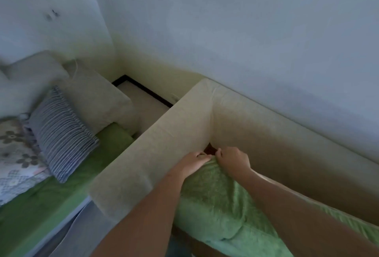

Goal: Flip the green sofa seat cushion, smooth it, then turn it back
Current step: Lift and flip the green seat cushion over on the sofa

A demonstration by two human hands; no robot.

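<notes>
both hands (213, 161) pinch cushion (217, 201) corner against armrest (155, 150).

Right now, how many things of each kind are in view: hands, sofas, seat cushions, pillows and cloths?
Hands: 2
Beige sofas: 2
Green seat cushions: 2
Striped pillows: 1
Floral cloths: 1
Total: 8

two hands (left hand (191, 164), right hand (233, 160)), two green cushions (215, 205) (61, 195), one striped pillow (61, 133).
</notes>
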